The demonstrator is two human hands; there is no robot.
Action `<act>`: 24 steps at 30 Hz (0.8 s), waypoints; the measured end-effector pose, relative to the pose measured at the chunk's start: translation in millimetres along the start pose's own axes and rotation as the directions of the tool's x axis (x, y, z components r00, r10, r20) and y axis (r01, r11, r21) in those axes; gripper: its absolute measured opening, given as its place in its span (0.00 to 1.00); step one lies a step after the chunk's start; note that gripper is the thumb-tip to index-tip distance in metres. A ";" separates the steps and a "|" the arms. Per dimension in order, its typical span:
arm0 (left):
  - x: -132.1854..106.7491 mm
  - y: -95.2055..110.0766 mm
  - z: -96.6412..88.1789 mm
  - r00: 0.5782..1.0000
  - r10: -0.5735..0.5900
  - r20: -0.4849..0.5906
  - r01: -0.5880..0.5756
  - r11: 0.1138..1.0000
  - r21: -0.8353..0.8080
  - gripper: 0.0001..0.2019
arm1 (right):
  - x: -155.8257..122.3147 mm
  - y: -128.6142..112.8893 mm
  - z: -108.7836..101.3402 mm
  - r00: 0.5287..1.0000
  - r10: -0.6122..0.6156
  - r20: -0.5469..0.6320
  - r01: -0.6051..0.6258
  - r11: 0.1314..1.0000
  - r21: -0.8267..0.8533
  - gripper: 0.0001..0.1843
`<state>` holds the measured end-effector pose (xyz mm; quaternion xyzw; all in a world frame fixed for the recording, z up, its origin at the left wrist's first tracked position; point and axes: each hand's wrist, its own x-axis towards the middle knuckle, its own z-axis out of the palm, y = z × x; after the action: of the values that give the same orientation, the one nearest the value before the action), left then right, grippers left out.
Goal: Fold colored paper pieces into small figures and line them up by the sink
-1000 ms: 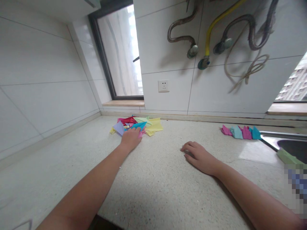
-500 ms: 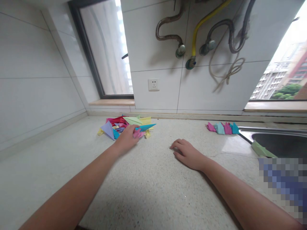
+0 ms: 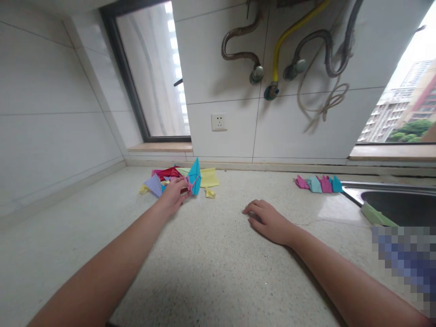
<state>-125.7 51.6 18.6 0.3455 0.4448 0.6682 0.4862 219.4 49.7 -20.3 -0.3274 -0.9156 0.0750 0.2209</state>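
At the left heap of coloured origami, my left hand (image 3: 174,195) has its fingers closed on a pink folded paper (image 3: 190,184). A blue folded paper (image 3: 195,176) stands upright against these fingertips; whether it is gripped too, I cannot tell. Around the hand lie a lilac folded paper (image 3: 153,185), a red folded paper (image 3: 167,173) and a yellow sheet (image 3: 209,177). A small crumpled yellow piece (image 3: 210,193) lies just right of the heap. My right hand (image 3: 269,221) rests on the counter, fingers loosely bent and thumb apart, with nothing in it.
A row of pink and blue folded papers (image 3: 320,184) stands at the back right, beside the metal sink (image 3: 354,187). Pale green paper (image 3: 376,215) lies at the sink's edge. Hoses and a yellow pipe (image 3: 276,50) run down the tiled wall, near a socket (image 3: 219,122).
My left hand has shifted slightly left and down. The blue paper has swung from lying flat to upright, and the pink paper has moved left with the hand. My right hand stays put.
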 end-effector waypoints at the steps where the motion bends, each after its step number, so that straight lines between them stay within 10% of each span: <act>1: 4.5 1.0 -4.1 0.999 0.011 -0.047 -0.013 0.999 -0.043 0.10 | 0.2 -0.4 -0.3 1.000 0.002 0.002 -0.002 1.000 0.001 0.15; 8: 19.0 10.1 -13.0 0.974 0.062 -0.218 -0.106 0.975 -0.198 0.04 | 0.9 -1.5 -1.7 1.000 -0.006 0.005 0.006 1.000 0.004 0.14; 15: 6.1 14.1 4.9 0.979 0.127 -0.160 -0.162 0.960 -0.229 0.02 | 1.8 -1.1 -1.9 1.000 -0.006 0.008 0.006 1.000 0.011 0.14; 24: 10.4 15.4 -2.9 0.905 0.378 -0.195 -0.364 0.925 0.106 0.17 | 2.2 -0.3 -1.8 1.000 0.002 0.003 -0.002 0.999 0.034 0.13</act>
<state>-136.6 58.8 32.2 0.3667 0.4424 0.7661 0.2879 218.5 50.9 -17.9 -0.3244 -0.9143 0.0910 0.2250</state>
